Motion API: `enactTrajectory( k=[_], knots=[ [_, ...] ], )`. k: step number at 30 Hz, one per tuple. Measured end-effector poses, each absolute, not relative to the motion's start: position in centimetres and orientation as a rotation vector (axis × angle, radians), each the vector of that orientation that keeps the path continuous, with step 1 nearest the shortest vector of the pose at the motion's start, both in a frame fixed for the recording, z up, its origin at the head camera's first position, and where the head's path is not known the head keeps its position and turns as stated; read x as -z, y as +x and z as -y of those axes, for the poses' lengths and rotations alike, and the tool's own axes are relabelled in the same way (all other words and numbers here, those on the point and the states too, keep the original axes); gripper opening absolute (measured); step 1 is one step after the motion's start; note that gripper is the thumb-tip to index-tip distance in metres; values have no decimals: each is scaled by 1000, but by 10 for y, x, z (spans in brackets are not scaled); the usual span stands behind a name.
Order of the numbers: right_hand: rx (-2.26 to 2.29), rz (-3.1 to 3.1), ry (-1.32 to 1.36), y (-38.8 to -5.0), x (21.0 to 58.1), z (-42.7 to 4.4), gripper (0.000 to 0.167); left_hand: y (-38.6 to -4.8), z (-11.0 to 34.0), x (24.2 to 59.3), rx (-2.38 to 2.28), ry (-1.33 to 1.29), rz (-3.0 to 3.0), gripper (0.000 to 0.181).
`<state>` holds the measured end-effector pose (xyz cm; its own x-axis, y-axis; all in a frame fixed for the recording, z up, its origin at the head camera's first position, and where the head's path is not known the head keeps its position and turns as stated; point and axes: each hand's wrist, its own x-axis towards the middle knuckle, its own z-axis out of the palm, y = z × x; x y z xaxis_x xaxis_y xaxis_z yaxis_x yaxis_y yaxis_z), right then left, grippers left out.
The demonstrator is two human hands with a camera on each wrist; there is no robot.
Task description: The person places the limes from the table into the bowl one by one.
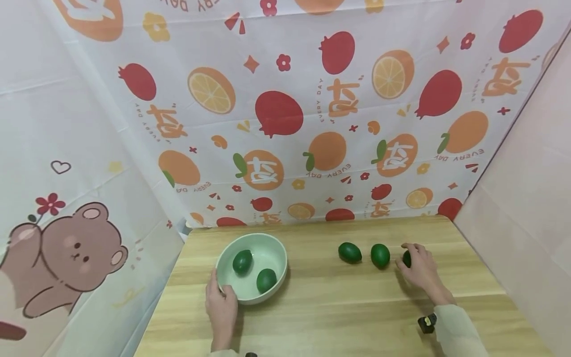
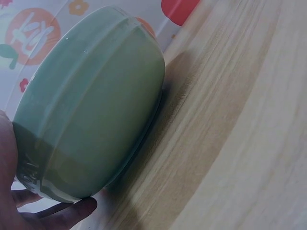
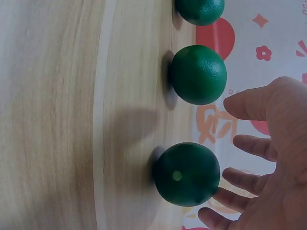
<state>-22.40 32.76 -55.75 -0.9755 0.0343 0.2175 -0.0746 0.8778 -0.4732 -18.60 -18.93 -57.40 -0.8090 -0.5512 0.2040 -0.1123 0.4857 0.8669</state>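
Note:
A pale green bowl (image 1: 252,295) (image 2: 100,105) stands at the left of the wooden table with two dark green fruits (image 1: 243,262) inside. My left hand (image 1: 221,307) (image 2: 33,211) grips its near-left side, thumb at the rim and fingers against the outer wall. At the right, my right hand (image 1: 421,270) (image 3: 268,177) is spread around the rightmost green fruit (image 1: 407,258) (image 3: 187,174), its fingers apart; whether a fingertip touches the fruit I cannot tell. Two more green fruits, the middle one (image 1: 380,256) (image 3: 198,74) and another (image 1: 350,252) (image 3: 200,9), lie to its left.
The wooden table (image 1: 330,307) reaches back to a cloth (image 1: 303,198) printed with fruit. White cloth with a printed bear (image 1: 76,248) hangs at the left, and a pale wall panel (image 1: 526,198) stands along the right side.

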Motion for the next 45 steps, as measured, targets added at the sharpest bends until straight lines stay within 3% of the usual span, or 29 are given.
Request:
enactTrajectory(
  k=[13, 45],
  knots=[
    [-794, 2868, -5, -223, 557, -339, 56, -187, 188, 575, 1269, 551, 2279, 61],
    [-810, 2841, 23, -222, 571, -343, 46, -186, 188, 572, 1260, 541, 2267, 61]
  ],
)
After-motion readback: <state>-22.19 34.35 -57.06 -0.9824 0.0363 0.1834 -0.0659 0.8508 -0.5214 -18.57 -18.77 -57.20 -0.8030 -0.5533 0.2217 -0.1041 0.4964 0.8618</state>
